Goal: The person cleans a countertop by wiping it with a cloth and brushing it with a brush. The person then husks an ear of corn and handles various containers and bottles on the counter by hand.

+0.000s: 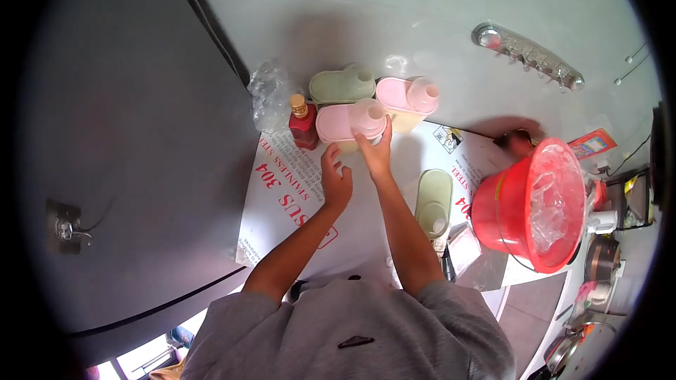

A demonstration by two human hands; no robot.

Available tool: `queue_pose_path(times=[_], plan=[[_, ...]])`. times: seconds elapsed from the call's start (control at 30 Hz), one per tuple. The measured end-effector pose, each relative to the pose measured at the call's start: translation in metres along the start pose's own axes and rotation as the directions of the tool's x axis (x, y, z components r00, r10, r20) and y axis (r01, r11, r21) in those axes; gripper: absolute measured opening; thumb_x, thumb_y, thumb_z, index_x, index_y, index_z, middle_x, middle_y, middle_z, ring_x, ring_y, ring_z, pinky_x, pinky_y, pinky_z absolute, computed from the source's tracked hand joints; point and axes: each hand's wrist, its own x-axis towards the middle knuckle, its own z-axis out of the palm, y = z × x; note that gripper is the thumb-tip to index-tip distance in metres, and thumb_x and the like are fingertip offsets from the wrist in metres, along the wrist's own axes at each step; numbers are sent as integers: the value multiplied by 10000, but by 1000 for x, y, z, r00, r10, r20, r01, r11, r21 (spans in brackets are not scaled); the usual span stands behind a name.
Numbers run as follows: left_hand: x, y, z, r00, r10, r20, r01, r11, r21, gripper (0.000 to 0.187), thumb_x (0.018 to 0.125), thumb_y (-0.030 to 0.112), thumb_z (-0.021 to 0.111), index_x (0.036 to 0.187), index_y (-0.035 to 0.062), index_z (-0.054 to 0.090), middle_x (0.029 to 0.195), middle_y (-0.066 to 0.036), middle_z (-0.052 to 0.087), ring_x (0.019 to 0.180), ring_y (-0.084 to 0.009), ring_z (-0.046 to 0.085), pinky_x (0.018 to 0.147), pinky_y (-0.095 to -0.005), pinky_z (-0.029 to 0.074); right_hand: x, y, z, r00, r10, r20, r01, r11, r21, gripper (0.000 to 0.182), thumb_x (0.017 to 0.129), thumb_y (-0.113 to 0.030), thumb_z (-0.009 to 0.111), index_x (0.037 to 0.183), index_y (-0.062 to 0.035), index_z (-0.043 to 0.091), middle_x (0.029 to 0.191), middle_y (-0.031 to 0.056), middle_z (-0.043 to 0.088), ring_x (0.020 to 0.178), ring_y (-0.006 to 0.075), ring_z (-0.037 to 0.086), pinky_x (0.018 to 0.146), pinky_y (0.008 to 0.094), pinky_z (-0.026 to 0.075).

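Observation:
A container with a pink lid (336,123) stands near the back of the steel-topped table. My right hand (377,151) is at its front right corner, fingers on the side below the spout. My left hand (336,179) is at the container's front, its fingers apart and curved, the fingertips close to the lower edge. Behind it stands a container with a green lid (334,87), and to the right another with a pink lid (396,93). A red bottle with a gold cap (303,125) is just left of the front container.
A green-lidded container (434,200) lies right of my right forearm. Beyond it is a red bucket (501,204) with clear plastic inside. Crumpled clear plastic (269,98) sits at the back left. A hook rack (528,56) hangs on the wall; a dark panel (141,134) rises at left.

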Motion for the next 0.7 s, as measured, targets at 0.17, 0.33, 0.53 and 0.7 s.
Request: queue_pose_path(times=[0.17,0.33,0.53,0.7], plan=[[-5,-4,0,999,38,-16,-38,999,1,690,765,-73,496,1426,48,338,1376,-157,424,1262,-297,476,971,-396,457,-22,9,-17,999,-32,-24,22,935,-354,968,683,-293,846,1415,31,301,1257,195,446,1267,350,377,1080,431,327],[-6,-7,-3,993,108,-46,-103,989,109,718,800,-55,556,1463,70,307,1429,-146,383,1285,-299,446,961,-398,458,-56,11,-16,999,-35,28,41,967,-253,898,706,-255,845,1377,12,311,1244,163,425,1204,291,427,1030,410,369],[-11,-5,-28,987,145,66,-152,982,113,776,784,8,649,1476,97,311,1365,-135,428,1258,-293,439,923,-391,446,-77,-13,-4,986,-118,116,129,987,-98,877,617,-206,881,1313,0,389,1193,172,505,1100,321,501,979,430,413],[-17,-14,-48,963,108,249,-132,988,84,850,764,26,708,1498,121,289,1368,-127,401,1253,-286,426,932,-388,460,-110,-40,1,992,-125,-30,107,932,-346,856,584,-188,883,1299,-23,442,1147,200,550,1069,373,505,936,474,433]])
